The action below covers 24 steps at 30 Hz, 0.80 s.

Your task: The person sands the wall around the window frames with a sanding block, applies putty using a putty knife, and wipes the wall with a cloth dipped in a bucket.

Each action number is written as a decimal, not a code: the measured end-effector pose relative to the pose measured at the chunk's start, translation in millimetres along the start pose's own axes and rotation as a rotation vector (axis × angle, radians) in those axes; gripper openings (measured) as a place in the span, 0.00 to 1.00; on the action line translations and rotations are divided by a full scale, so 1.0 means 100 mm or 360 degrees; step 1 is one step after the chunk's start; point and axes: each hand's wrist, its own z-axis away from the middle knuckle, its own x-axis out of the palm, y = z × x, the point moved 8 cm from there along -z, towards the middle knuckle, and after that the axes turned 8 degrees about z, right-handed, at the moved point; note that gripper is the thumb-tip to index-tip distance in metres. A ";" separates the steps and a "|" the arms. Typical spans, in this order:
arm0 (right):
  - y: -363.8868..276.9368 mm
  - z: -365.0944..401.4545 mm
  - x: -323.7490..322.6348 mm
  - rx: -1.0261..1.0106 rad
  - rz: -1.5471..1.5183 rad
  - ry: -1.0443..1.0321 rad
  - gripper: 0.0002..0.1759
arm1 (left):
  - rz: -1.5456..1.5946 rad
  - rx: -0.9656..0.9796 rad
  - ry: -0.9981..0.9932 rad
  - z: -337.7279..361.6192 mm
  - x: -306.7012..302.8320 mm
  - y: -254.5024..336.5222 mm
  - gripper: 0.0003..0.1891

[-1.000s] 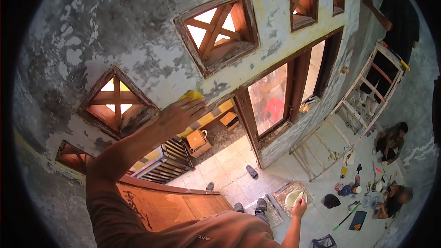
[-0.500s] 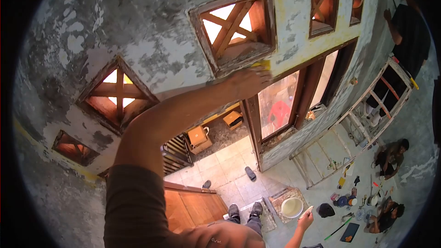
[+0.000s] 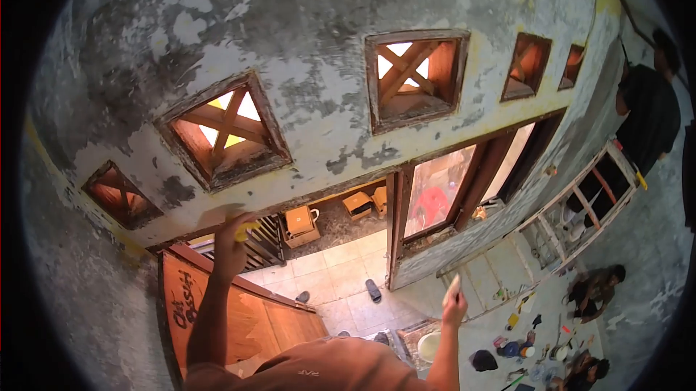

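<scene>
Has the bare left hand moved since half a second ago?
Yes, leftward: the left hand was just below the third cross-barred brown wooden vent from the left; now it is below the second vent.

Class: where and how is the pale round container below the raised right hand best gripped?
On the pale container, probably the exposed rim, coming from the picture's left: its round top faces up, and the right forearm seems to cover its other side.

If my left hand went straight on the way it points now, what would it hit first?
Probably the patchy wall below a crossed window. Depth is unclear, so your left hand might meet the door frame first.
</scene>
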 end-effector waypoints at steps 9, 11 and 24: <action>-3.20 -0.29 2.09 -0.1118 -0.0069 0.0028 0.20 | 0.0706 -0.0327 0.0857 0.44 -0.70 -0.56 0.15; -3.33 -0.18 2.41 -0.1183 0.0142 0.0131 0.20 | 0.0719 -0.0272 0.0848 0.34 -0.86 -0.57 0.15; -3.51 0.09 2.60 -0.1527 0.0430 0.0523 0.27 | 0.1030 -0.0158 0.0470 0.15 -0.85 -1.22 0.16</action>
